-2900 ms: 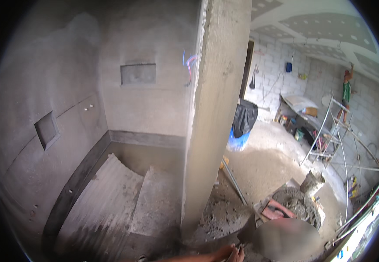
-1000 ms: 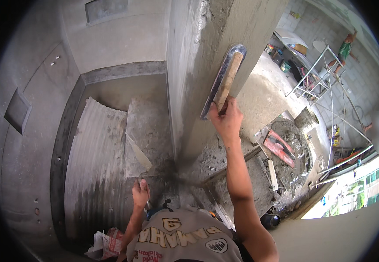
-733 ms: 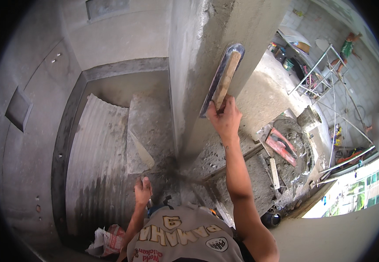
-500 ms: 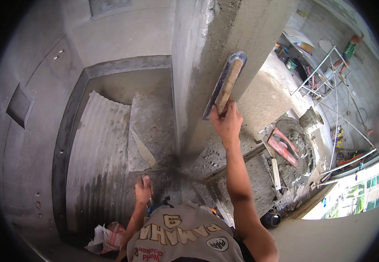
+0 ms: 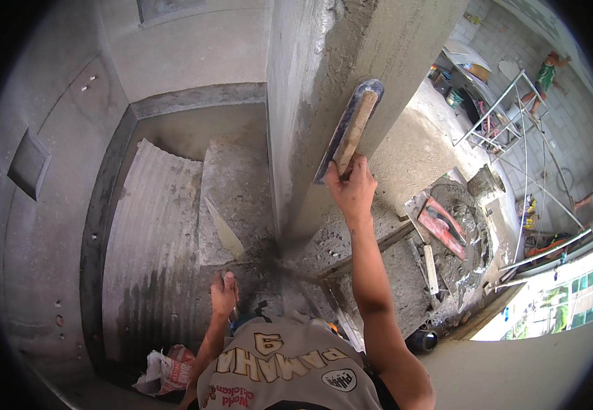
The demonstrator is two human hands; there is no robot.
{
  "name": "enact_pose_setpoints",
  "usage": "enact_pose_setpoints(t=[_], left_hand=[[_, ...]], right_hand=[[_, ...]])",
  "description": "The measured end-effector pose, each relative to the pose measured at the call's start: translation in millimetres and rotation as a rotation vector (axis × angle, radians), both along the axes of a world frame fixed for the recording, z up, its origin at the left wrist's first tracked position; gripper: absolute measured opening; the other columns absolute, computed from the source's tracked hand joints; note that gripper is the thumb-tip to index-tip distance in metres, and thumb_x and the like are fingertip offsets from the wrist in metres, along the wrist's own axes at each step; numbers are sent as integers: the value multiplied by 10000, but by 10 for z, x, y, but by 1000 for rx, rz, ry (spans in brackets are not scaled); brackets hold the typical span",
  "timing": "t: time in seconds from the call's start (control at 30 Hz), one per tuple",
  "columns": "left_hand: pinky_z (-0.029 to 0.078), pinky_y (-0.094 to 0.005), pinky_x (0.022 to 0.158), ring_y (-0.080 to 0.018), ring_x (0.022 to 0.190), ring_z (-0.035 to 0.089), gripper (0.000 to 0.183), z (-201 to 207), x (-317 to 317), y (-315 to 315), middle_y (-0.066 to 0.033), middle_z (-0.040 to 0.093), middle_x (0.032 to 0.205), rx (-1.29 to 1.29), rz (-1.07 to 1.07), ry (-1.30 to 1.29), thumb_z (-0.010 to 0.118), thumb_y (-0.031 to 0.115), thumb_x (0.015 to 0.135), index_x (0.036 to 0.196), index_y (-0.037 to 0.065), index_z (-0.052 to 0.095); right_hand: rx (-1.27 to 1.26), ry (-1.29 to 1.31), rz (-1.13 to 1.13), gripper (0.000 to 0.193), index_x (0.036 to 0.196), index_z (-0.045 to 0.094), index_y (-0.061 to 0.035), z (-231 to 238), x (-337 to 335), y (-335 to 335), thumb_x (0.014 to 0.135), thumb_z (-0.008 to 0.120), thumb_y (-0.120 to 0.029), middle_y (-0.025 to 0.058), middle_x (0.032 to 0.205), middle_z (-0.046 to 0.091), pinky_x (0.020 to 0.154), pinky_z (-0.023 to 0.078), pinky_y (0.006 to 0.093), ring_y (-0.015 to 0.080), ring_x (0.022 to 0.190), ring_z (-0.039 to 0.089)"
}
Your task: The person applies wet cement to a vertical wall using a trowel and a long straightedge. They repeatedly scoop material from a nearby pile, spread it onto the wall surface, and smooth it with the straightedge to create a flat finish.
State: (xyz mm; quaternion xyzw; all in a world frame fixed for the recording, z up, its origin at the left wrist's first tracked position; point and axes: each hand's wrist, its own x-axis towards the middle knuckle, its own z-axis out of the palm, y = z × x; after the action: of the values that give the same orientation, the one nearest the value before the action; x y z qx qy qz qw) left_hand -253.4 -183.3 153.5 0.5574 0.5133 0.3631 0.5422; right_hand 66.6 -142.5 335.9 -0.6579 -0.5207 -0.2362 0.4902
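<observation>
My right hand (image 5: pixel 353 191) is closed on the lower end of a plastering trowel (image 5: pixel 352 130), a long blade with a rounded tip and a pale wooden grip. The blade lies tilted against the grey plastered column (image 5: pixel 371 41), whose surface looks wet and rough around it. Lower down, close to my body, my left hand (image 5: pixel 224 294) is held with curled fingers. Whatever it may hold is hidden from this angle.
On a mortar board at the right, a red float (image 5: pixel 442 228) lies by wet mortar (image 5: pixel 470 212). Corrugated sheet (image 5: pixel 153 232) covers the floor at left, beside a crumpled bag (image 5: pixel 166 371). Far right, a person in green (image 5: pixel 546 76) stands on metal scaffolding (image 5: pixel 508 113).
The trowel and my right hand have shifted very slightly down and left along the column. My left hand stays in nearly the same place.
</observation>
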Motion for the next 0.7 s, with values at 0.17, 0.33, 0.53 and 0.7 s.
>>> enact_pose_setpoints(t=[0.17,0.33,0.53,0.7], left_hand=[[348,-257,344,-102,373,442,439,-76,-17,23,-35,455,491,-3,12,24,459,395,948,804,-18,424],[349,-269,348,-115,372,449,407,-65,-19,31,-42,457,487,-2,-10,51,453,358,956,777,-7,424],[359,-280,364,-125,381,456,409,-87,16,16,-48,465,493,9,-9,83,453,358,953,762,-3,427],[356,-278,366,-126,382,452,449,-45,10,19,-53,463,500,12,-29,53,447,401,948,779,-15,436]], right_hand=[[-1,10,13,286,859,491,-45,-16,14,8,731,710,-180,110,661,558,419,467,354,274,490,566],[-5,14,1,290,858,493,-44,-18,0,15,732,712,-187,115,674,559,431,472,360,288,510,570],[-26,27,-7,292,863,497,-45,-41,19,7,739,711,-199,124,698,559,453,475,365,294,546,581],[69,-80,28,320,975,522,-2,-52,28,39,743,697,-138,62,587,510,425,443,305,199,457,527]])
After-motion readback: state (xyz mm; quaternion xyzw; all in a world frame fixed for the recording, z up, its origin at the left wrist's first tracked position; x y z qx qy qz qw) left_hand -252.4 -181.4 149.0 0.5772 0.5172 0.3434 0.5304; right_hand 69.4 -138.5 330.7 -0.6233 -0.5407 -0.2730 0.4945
